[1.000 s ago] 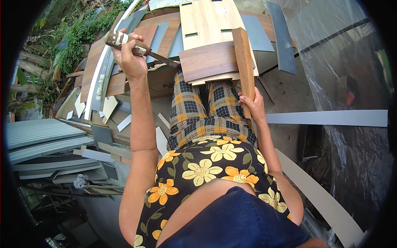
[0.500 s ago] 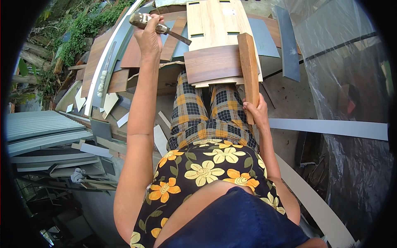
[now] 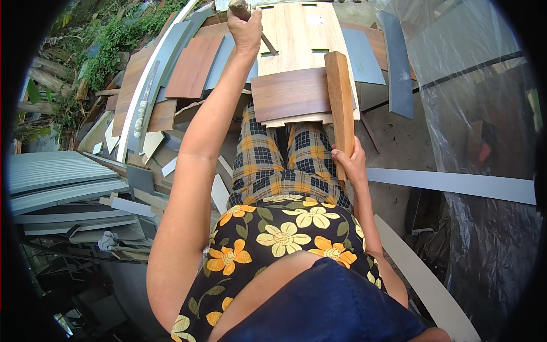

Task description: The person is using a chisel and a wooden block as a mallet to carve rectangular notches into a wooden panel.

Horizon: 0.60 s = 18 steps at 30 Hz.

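Note:
My left hand is closed around the worn handle of a chisel. Its blade slants down to a slot at the left of a pale wooden board; whether the tip touches the wood I cannot tell. Several short slots are cut in that board, which lies over my knees. My right hand grips the lower end of a thick wooden bar, held upright over the board's right side. Across the near part of the pale board lies a brown wood-grain panel.
Brown and grey panel offcuts lie beyond my knees. A stack of pale sheets stands at the left. Clear plastic sheeting hangs at the right, where a long white strip juts across. Green plants grow at the far left.
My left hand has moved right and away from me with the chisel, bringing its tip from above the board's left edge to the slot. The wooden bar has shifted slightly towards me.

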Available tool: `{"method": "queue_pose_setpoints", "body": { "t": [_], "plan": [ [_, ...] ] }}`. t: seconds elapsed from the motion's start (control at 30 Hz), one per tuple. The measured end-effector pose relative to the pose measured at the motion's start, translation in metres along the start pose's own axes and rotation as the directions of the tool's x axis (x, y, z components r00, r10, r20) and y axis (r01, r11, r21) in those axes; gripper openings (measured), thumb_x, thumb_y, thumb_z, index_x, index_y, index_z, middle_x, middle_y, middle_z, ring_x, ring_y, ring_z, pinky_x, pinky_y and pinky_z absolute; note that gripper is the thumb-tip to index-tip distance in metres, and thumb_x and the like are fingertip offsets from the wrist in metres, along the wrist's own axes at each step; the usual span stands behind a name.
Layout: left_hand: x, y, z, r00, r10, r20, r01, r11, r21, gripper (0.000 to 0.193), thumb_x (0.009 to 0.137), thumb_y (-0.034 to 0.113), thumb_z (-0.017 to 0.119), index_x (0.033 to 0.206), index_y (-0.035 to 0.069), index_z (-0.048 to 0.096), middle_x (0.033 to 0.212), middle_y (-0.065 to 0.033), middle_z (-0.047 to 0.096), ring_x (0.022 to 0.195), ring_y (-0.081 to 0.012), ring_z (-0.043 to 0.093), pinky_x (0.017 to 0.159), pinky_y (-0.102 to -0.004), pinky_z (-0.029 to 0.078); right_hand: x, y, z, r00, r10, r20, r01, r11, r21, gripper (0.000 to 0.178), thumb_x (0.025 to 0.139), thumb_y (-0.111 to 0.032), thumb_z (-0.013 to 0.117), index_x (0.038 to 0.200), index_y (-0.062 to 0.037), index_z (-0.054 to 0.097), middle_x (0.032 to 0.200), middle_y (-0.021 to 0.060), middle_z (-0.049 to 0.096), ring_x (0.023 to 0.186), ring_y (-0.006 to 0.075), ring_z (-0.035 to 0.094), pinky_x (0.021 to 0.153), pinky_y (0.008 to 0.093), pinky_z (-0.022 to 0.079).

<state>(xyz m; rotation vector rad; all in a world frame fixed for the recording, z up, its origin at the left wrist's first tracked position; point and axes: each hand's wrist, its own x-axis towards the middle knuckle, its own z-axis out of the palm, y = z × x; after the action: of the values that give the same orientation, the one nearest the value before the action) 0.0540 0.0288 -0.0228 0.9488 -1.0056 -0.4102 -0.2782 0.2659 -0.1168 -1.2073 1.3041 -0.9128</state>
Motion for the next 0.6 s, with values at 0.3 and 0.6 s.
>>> {"method": "queue_pose_setpoints", "body": {
  "t": [0.3,0.6],
  "plan": [
    [-0.003,-0.018,0.007,0.994,0.082,-0.073,-0.067,0.978,0.196,0.032,0.08,0.006,0.072,0.103,0.003,0.051,0.09,-0.0029,0.06,0.079,-0.0118,0.058,0.074,-0.0279,0.049,0.001,0.001,-0.002,1.0,0.021,0.009,-0.021,0.999,-0.05,0.063,0.068,-0.025,0.074,0.12,0.0029,0.052,0.097,0.0158,0.064,0.088,0.0233,0.062,0.081,0.0361,0.049],
    [0.001,-0.018,0.011,0.986,0.131,-0.107,-0.109,0.976,0.186,0.03,0.079,0.006,0.069,0.104,0.001,0.053,0.089,-0.0036,0.061,0.078,-0.0123,0.058,0.073,-0.0279,0.048,0.0,0.004,-0.001,1.0,-0.002,0.01,0.003,0.997,-0.076,0.064,0.068,-0.025,0.073,0.122,0.003,0.051,0.099,0.0167,0.064,0.091,0.0243,0.062,0.082,0.0363,0.048]
  ]
}}
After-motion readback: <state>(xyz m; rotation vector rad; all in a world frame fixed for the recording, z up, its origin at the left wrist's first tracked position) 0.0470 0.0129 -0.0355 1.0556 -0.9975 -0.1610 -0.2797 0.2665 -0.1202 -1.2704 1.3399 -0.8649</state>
